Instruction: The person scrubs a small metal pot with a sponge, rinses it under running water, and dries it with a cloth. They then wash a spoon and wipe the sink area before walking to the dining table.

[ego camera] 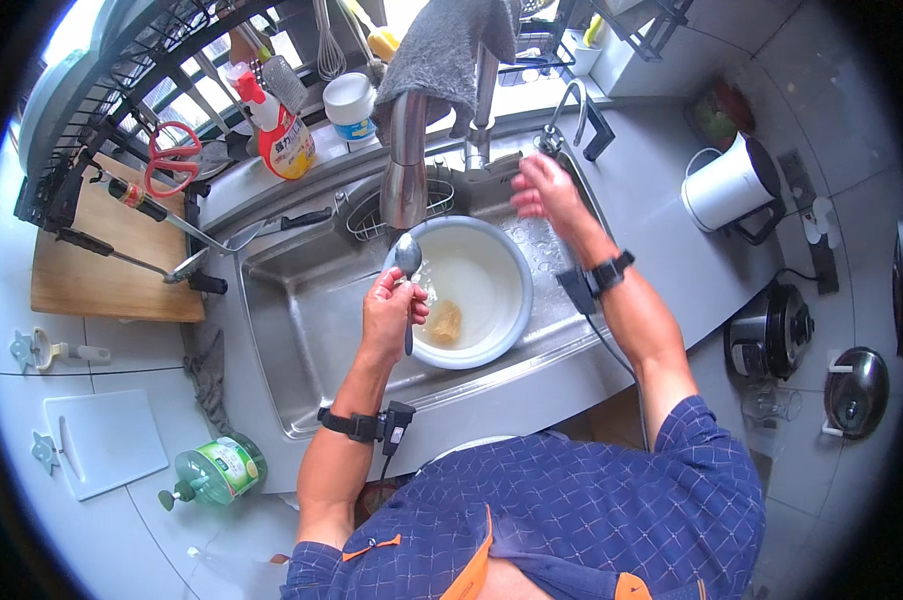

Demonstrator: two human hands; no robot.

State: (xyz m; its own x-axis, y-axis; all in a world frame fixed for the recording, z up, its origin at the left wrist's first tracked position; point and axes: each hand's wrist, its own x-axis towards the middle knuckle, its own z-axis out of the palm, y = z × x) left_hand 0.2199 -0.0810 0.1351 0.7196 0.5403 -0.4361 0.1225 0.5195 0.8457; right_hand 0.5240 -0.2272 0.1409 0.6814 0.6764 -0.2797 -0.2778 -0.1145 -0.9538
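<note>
My left hand [391, 311] grips a metal spoon [408, 259] by its handle, bowl end up, over the left rim of a round basin [528, 300]. Cloudy liquid partly fills the basin. A light-brown lump [445, 322], its kind not clear, lies in it close to my left hand. Small white bits [427, 283] float or cling beside the spoon. My right hand [547, 191] is raised above the sink's back right part, fingers loosely apart and holding nothing. Close to it are the main faucet's base [478, 146] and a slim curved tap [577, 112].
The basin stands in a stainless steel sink [286, 352], below a faucet spout [404, 187] draped with a grey cloth [440, 64]. A knife [301, 219] lies at the sink's back left edge. A spray bottle [286, 142] and white tub [349, 105] stand behind; a white kettle [729, 184] stands right.
</note>
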